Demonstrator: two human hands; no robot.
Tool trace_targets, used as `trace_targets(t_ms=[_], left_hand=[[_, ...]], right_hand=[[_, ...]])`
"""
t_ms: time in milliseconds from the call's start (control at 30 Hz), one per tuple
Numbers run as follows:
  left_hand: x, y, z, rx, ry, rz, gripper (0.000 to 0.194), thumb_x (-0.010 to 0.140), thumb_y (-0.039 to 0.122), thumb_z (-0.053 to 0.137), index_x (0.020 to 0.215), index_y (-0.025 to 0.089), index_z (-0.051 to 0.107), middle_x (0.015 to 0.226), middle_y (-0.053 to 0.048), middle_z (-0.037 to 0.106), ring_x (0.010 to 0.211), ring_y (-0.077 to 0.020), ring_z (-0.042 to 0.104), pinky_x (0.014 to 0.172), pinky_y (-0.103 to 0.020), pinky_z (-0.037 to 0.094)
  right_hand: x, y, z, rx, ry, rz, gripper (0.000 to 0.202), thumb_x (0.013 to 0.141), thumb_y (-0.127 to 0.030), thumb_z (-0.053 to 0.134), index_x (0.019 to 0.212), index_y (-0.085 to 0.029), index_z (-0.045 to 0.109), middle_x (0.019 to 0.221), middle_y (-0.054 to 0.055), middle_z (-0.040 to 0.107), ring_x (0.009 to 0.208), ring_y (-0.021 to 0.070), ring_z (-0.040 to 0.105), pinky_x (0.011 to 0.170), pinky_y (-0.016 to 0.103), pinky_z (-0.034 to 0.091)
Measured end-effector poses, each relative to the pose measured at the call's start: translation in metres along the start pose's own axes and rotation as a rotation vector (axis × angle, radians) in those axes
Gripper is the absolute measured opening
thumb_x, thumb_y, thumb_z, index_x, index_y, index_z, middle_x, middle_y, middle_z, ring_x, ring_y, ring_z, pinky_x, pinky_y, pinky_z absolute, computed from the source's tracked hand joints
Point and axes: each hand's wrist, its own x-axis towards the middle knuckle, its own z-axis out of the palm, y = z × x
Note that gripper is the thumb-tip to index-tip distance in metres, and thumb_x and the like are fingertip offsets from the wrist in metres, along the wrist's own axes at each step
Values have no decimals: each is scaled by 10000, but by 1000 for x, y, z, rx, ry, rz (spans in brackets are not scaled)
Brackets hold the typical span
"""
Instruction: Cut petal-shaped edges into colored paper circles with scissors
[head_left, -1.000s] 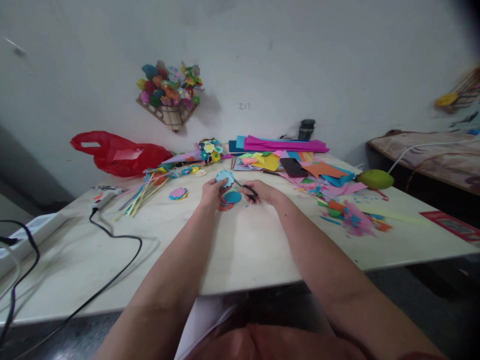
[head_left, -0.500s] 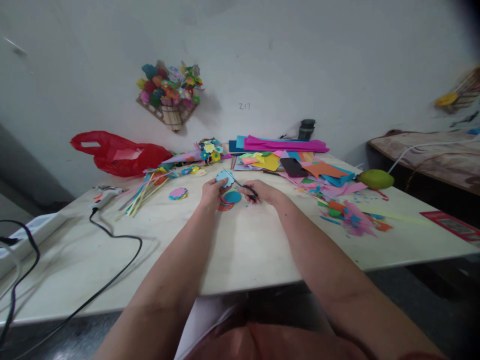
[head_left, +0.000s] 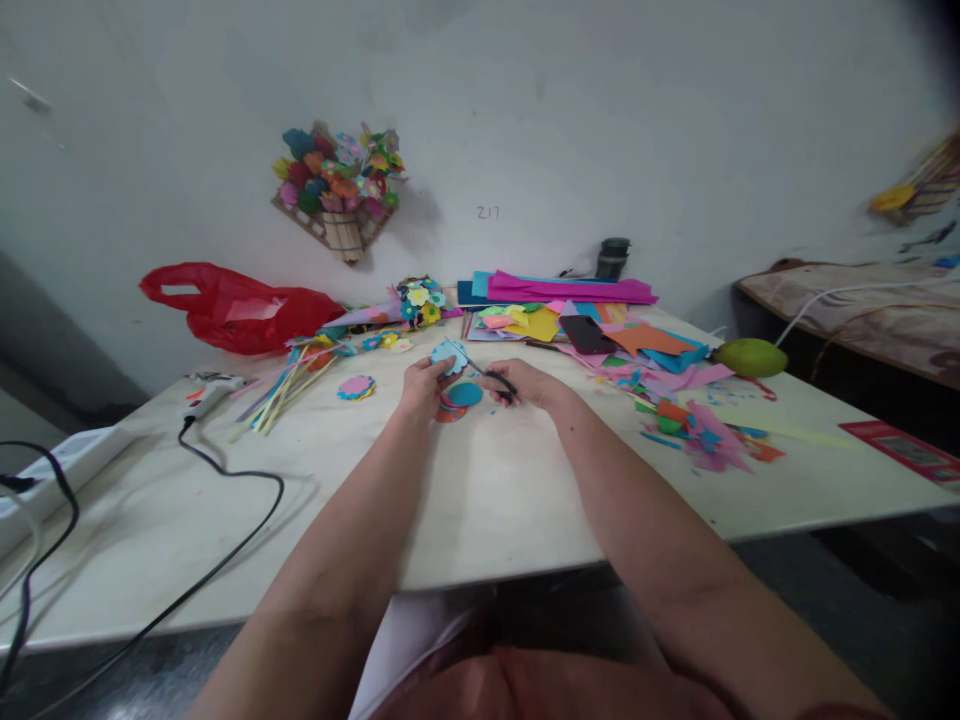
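Observation:
My left hand [head_left: 425, 385] pinches a light blue paper piece [head_left: 449, 357] with a scalloped, flower-like edge. In my right hand [head_left: 519, 382] is a pair of black-handled scissors [head_left: 497, 381], its fingers wrapped through the handles. The blades point up and left and lie against the paper's edge; whether they are parted I cannot tell. On the table just below the hands lie a blue paper circle [head_left: 466, 395] and an orange one [head_left: 451, 413], partly covered. Left of my hand is a small stack of scalloped paper shapes [head_left: 356, 387], pink on top.
A red plastic bag [head_left: 247, 310] and thin paper sticks [head_left: 277, 390] lie at the left. Coloured paper sheets [head_left: 570, 290], a phone [head_left: 586, 335] and paper scraps [head_left: 709, 440] are at the right. A black cable [head_left: 240, 472] crosses the left side near a power strip [head_left: 67, 470].
Almost nothing differs. Both hands stay in place, with the scissors still at the edge of the light blue paper.

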Motion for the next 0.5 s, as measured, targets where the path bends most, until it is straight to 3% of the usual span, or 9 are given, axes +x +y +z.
trace_targets(t_ms=[233, 500], left_hand=[[0, 1, -1, -7, -19, -7, 168, 643, 60, 768, 776, 118, 684, 753, -72, 726, 854, -224, 739, 863, -371, 609], [1, 1, -3, -12, -36, -16, 146, 677, 46, 754, 796, 103, 691, 759, -66, 731, 759, -182, 736, 803, -310, 617]], right_hand=[[-1, 0, -1, -21, -2, -6, 271, 898, -264, 673, 683, -151, 552, 509, -31, 582, 371, 61, 497, 314, 162, 275], [1, 3, -2, -22, -11, -19, 283, 892, -326, 679, 697, -156, 564, 518, -30, 591, 375, 75, 535, 313, 170, 283]])
